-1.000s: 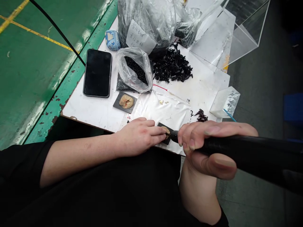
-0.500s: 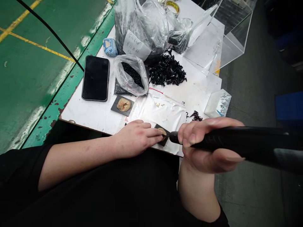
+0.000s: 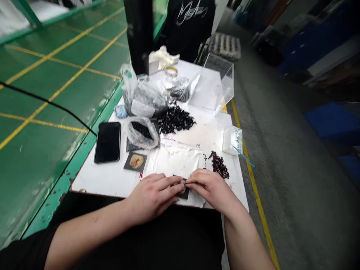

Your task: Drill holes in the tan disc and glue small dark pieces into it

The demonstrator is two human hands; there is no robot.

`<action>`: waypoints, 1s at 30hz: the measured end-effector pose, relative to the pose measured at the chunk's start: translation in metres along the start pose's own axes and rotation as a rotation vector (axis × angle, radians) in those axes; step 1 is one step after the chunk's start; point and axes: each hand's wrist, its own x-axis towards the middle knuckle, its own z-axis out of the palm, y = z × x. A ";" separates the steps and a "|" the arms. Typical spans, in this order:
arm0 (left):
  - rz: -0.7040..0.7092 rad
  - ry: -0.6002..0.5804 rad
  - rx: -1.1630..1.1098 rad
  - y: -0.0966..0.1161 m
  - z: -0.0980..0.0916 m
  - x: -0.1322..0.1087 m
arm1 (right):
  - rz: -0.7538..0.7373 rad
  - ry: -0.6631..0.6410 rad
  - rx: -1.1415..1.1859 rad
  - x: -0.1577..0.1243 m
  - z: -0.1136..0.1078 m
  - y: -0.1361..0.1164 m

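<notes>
At the table's near edge lies a dark square plate [image 3: 185, 193] carrying a tan, rounded lump, mostly covered by fingers. My left hand [image 3: 154, 193] holds this piece, its fingers stretched across and tips pressed on the lump. From the other side, my right hand [image 3: 209, 183] has thumb and fingers pinched together at the lump; whatever is between the tips is too small to make out. A second tan lump [image 3: 137, 161] on a dark square sits to the left. Behind the hands lies a white padded sheet [image 3: 177, 161] with tiny brass-coloured bits on it.
A phone [image 3: 107, 142] is at left, beside an open plastic bag [image 3: 153, 138] of small black parts. Behind are a black pile [image 3: 176, 120] and larger bag [image 3: 146, 95]. Dark red pieces [image 3: 219, 165] and a clear container [image 3: 233, 140] stand right. A person [image 3: 187, 33] is beyond.
The black power screwdriver is out of my right hand, which now pinches at the lump. My left hand stays on the piece. The view has tilted up, showing more of the room.
</notes>
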 end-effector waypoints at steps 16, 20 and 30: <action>-0.719 -0.189 0.680 -0.094 -0.091 0.073 | -0.017 0.840 0.420 0.093 -0.121 -0.039; -0.695 -0.207 0.662 -0.097 -0.082 0.073 | 0.205 0.554 -0.028 0.066 -0.100 -0.028; -0.684 -0.141 0.662 -0.090 -0.081 0.079 | 0.479 0.099 -0.469 0.006 -0.057 0.002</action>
